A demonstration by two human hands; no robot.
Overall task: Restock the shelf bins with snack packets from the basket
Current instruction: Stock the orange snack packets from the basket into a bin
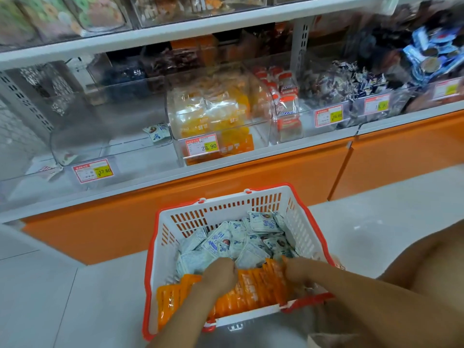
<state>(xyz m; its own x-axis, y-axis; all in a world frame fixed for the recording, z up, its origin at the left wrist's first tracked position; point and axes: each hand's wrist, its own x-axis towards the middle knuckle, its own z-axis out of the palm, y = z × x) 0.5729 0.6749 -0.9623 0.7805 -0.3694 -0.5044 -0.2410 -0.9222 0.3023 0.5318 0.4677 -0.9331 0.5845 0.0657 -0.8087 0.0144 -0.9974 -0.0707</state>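
Gathering orange packets (248, 290) in the basket (301, 222) on the floor, left hand (221, 272) and right hand (297, 271) curl fingers around them; lift a tidy bunch toward the orange-stocked bin (261, 136).

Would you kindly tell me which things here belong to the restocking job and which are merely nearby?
Part of the job:
basket
orange packets
pale blue packets
left hand and right hand, both in the basket
nearly empty bin
orange-packet bin

Merely nearby:
red-and-white packets
dark wrapped sweets
upper-shelf bins
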